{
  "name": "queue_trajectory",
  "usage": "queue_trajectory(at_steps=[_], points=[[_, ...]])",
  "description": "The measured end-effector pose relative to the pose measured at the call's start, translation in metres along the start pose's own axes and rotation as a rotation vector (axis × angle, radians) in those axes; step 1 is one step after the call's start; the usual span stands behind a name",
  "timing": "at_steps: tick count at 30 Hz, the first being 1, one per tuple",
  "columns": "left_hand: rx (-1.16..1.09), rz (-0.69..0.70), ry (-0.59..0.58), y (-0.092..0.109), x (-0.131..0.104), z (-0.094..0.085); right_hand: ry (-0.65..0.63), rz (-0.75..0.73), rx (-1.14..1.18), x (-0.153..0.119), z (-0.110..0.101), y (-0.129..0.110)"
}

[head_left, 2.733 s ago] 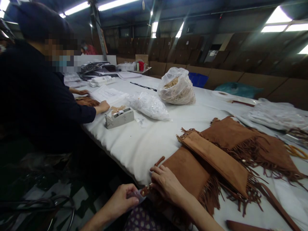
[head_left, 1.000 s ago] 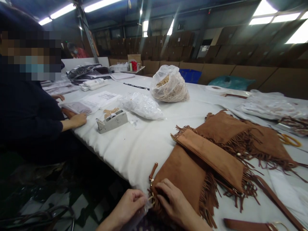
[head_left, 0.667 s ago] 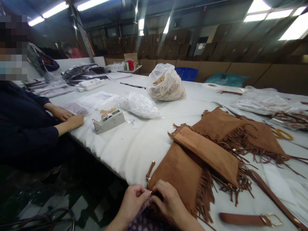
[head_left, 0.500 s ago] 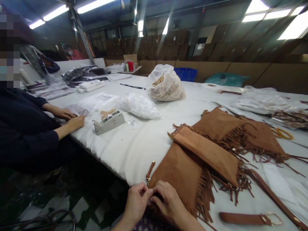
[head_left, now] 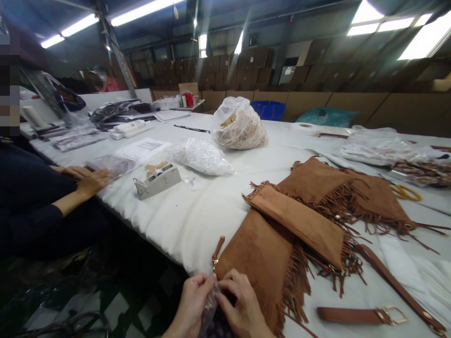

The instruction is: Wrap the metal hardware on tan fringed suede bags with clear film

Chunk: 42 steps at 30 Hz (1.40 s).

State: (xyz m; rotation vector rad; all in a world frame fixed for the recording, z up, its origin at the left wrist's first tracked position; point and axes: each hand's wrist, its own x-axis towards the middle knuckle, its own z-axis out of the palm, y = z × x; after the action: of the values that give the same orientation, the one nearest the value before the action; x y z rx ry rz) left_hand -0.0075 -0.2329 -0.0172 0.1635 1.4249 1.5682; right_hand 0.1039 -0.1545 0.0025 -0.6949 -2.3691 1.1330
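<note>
Bare left hand (head_left: 192, 301), bare right hand (head_left: 244, 301), dark garment (head_left: 224, 330) with pale spots

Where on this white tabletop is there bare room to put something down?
The widest bare patch lies between the tape dispenser, the puffy clear bag and the nearest fringed brown pouch. A smaller one separates the tan-filled bag from the pouches. The right side is crowded with pouches, straps and plastic.

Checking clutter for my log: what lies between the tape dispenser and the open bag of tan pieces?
In the head view, a crinkled clear plastic bag lies between the tape dispenser and the open bag of tan pieces.
</note>
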Motion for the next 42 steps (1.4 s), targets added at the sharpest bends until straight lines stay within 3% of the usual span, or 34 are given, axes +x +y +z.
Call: queue_trajectory(at_steps=[4, 9, 13, 17, 23, 30, 35, 39, 42], points=[[0.075, 0.059, -0.04, 0.006, 0.002, 0.005, 0.064, 0.021, 0.009, 0.001, 0.006, 0.005], [0.214, 0.047, -0.302, 0.02, -0.009, -0.021, -0.011, 0.118, -0.012, 0.007, 0.002, 0.004], [0.283, -0.016, -0.382, 0.013, -0.019, -0.046, -0.021, 0.165, 0.007, 0.011, -0.003, -0.002], [0.318, -0.076, -0.442, 0.0, -0.025, -0.047, 0.003, 0.171, 0.033, 0.012, -0.003, -0.003], [0.029, -0.326, -0.34, 0.002, -0.033, -0.035, 0.047, 0.182, 0.012, 0.011, 0.003, 0.001], [0.141, -0.26, -0.304, 0.016, -0.022, -0.02, 0.152, 0.144, 0.003, 0.023, 0.005, 0.011], [0.187, -0.204, -0.233, 0.017, -0.01, -0.005, 0.176, 0.095, -0.046, 0.032, -0.014, 0.019], [0.226, -0.227, -0.246, 0.039, -0.016, -0.01, 0.047, -0.132, -0.121, 0.024, -0.024, 0.012], [0.275, -0.206, -0.3, 0.062, -0.024, -0.008, 0.078, -0.145, -0.253, 0.027, -0.019, 0.003]])
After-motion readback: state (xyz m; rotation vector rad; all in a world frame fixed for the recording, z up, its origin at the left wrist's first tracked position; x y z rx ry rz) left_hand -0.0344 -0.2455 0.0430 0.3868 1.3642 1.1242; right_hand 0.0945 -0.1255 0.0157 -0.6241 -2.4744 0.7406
